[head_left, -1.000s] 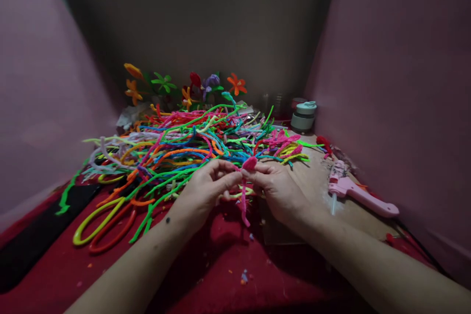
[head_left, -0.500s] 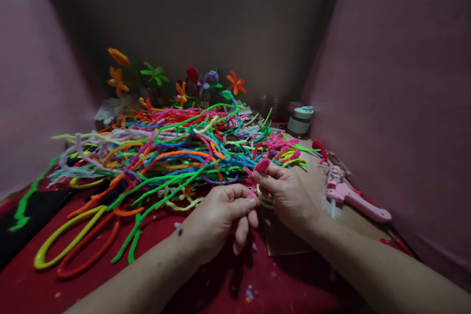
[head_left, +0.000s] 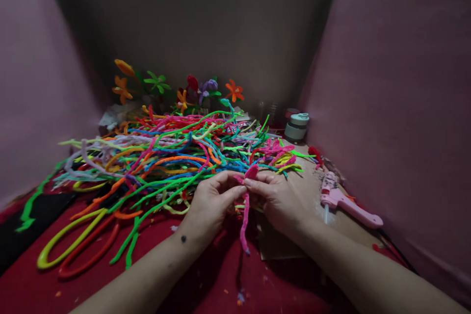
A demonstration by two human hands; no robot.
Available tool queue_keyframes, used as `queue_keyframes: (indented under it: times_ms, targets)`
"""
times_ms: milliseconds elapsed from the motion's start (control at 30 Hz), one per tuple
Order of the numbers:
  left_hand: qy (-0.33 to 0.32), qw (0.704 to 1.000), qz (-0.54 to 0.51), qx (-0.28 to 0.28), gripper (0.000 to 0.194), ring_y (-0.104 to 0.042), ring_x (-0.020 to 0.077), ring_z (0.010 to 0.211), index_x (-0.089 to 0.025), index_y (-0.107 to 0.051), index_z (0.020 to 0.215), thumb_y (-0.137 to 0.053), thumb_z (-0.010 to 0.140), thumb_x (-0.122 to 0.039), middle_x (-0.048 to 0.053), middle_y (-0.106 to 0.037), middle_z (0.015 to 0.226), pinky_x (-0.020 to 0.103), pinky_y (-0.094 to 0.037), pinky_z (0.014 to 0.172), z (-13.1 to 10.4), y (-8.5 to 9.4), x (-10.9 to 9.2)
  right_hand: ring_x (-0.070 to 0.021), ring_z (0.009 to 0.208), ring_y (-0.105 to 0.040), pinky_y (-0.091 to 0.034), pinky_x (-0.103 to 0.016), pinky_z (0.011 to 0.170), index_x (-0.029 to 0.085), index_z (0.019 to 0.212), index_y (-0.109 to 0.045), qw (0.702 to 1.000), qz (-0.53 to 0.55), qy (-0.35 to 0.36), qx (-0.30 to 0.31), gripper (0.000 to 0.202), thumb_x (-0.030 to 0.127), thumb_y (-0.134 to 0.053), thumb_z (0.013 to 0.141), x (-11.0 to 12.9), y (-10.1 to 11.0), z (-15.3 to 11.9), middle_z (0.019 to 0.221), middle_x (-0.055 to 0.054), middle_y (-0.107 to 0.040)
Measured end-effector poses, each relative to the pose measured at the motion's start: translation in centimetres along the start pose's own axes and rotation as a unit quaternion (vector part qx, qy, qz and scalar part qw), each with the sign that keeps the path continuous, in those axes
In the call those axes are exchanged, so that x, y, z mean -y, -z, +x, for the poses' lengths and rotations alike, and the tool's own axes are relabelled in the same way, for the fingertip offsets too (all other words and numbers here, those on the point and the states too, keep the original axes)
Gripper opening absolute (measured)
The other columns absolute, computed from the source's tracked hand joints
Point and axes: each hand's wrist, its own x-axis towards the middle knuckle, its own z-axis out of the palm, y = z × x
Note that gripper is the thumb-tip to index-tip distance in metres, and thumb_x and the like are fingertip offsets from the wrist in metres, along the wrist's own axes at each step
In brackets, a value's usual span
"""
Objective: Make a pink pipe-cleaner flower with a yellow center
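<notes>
A pink pipe cleaner piece [head_left: 245,223] hangs down between my two hands, with a looped petal shape standing up at its top. My left hand [head_left: 218,202] pinches it from the left between thumb and index finger. From the right, my right hand [head_left: 274,196] grips it just under the petal, its fingertips almost touching those of my left hand. Right behind the hands lies a large heap of colourful pipe cleaners [head_left: 172,149], with pink looped pieces [head_left: 277,151] at its right end.
A pink glue gun [head_left: 346,201] lies on a brown board [head_left: 307,189] at the right. Behind it stands a lidded jar [head_left: 296,126]. Pipe cleaner flowers [head_left: 123,89] rise behind the heap. Yellow and red loops [head_left: 55,245] rest on the red cloth [head_left: 206,284] at the left.
The pink piece's stem now hangs down in full view below my fingers. My hands have come closer together, and my left fingers have curled in. The view has shifted slightly.
</notes>
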Motion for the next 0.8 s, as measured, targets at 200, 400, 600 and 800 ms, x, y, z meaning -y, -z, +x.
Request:
queue_keyframes:
  times_ms: [200, 400, 600, 800]
  targets:
    - [0.009, 1.0, -0.029, 0.01, 0.025, -0.058, 0.0102, 0.055, -0.016, -0.062, 0.087, -0.066, 0.068, -0.032, -0.001, -0.064, 0.07, 0.022, -0.045, 0.052, -0.2, -0.6, -0.4, -0.0062, 0.045, -0.037, -0.031, -0.02, 0.045, 0.013, 0.065, -0.058, 0.999, 0.031, 0.023, -0.007, 0.019, 0.029, -0.068, 0.062, 0.0, 0.2, 0.3, 0.052, 0.004, -0.046]
    - [0.007, 0.999, -0.053, 0.008, 0.026, -0.053, 0.008, 0.045, -0.014, -0.057, 0.086, -0.07, 0.065, -0.022, -0.004, -0.057, 0.057, 0.019, -0.042, 0.043, 0.9, -1.5, -2.0, -0.0065, 0.043, -0.04, -0.036, -0.021, 0.045, 0.015, 0.063, -0.058, 0.994, 0.087, 0.058, 0.007, 0.017, 0.029, -0.067, 0.063, 0.8, 0.5, 1.0, 0.051, 0.005, -0.048]
    - [0.006, 0.998, -0.054, 0.041, 0.031, -0.052, 0.0076, 0.045, -0.015, -0.058, 0.092, -0.071, 0.064, -0.02, -0.003, -0.06, 0.06, 0.018, -0.04, 0.042, 1.6, -0.9, -1.5, -0.0075, 0.047, -0.043, -0.037, -0.021, 0.047, 0.015, 0.063, -0.059, 0.994, 0.067, 0.086, -0.03, 0.016, 0.028, -0.068, 0.061, 1.1, 0.9, 1.4, 0.055, 0.003, -0.053]
    - [-0.032, 0.996, -0.076, 0.045, 0.03, -0.063, 0.0161, 0.067, -0.015, -0.061, 0.091, -0.071, 0.064, -0.017, 0.001, -0.065, 0.068, 0.028, -0.048, 0.067, 2.0, -0.5, 0.3, -0.0075, 0.045, -0.046, -0.037, -0.021, 0.048, 0.013, 0.061, -0.059, 0.997, 0.016, 0.058, -0.055, 0.014, 0.024, -0.067, 0.06, 0.3, 1.0, 1.8, 0.05, 0.004, -0.052]
